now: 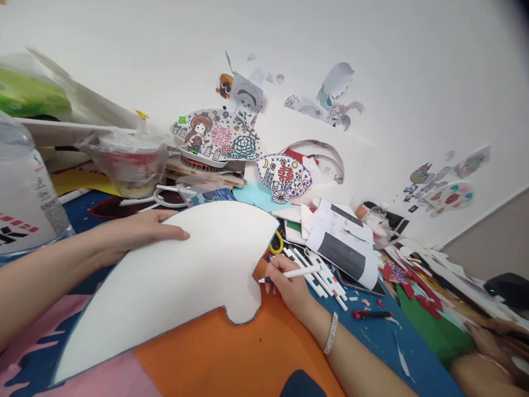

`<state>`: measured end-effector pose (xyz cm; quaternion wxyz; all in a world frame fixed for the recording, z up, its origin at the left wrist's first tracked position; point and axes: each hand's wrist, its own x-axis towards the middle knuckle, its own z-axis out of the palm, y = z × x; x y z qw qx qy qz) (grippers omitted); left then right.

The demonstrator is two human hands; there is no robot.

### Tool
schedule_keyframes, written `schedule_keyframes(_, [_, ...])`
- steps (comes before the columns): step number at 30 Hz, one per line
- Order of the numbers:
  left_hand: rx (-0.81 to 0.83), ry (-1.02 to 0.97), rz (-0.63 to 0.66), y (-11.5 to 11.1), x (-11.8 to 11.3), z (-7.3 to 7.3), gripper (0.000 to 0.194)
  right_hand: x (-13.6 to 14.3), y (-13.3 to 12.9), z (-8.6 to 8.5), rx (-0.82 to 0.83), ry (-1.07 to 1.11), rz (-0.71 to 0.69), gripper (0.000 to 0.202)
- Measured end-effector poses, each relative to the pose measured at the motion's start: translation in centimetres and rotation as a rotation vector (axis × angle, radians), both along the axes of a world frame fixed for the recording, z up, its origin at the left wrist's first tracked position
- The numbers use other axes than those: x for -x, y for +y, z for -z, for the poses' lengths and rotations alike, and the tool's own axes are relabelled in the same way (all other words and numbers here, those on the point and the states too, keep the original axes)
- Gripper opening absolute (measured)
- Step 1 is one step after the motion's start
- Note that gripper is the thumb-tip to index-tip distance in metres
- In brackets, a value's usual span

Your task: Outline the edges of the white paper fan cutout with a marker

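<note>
Orange sheet (pixel 206 353) nearest, on blue counter (pixel 367 347). White board (pixel 177 264), fan-shaped with dark outline along the edge, lies tilted over it, centre-left. Left hand (pixel 159 229) grips board's far left edge, thumb on the face, other fingers mostly hidden behind. Right hand (pixel 285 281), bracelet (pixel 331 333) on wrist, fingers closed round white pen (pixel 303 272); tip at board's right edge, contact unclear. Cutter (pixel 373 315), red and black, right of that hand. Loose pens (pixel 324 281) just beyond it. Far right, another person's hand (pixel 485 336), partly blurred. Bottle (pixel 27 187) at left. Printed papers (pixel 343 242) beyond pens. Bagged cup (pixel 131 162) far left. Small patterned fan (pixel 270 168) and large patterned fan (pixel 185 140) beyond board, near white wall (pixel 392 66) with cutouts (pixel 248 99) on it.
</note>
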<state>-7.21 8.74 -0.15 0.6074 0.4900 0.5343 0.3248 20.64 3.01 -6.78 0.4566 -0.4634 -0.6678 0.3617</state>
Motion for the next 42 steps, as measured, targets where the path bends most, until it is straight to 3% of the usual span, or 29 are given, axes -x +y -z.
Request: schedule_keyframes(42, [0.013, 0.027, 0.022, 0.35, 0.27, 0.13, 0.069, -0.07, -0.17, 0.16, 0.019, 0.023, 0.001, 0.023])
